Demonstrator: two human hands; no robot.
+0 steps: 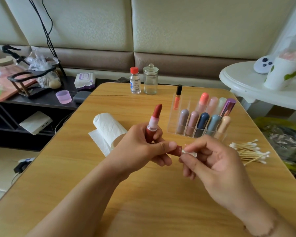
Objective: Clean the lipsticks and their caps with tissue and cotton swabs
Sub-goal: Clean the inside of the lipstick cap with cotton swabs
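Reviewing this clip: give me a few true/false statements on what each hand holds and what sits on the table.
1. The left hand holds the uncapped red lipstick upright. True.
2. The right hand pinches a cotton swab. False: it pinches tissue at the red cap.
3. The cotton swabs lie loose on the table. True.
4. The tissue roll stands upright. False: it lies on its side.

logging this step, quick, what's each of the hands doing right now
Left hand: grips the open red lipstick upright and pinches its red cap.
Right hand: pinches a small piece of tissue at the cap's mouth.
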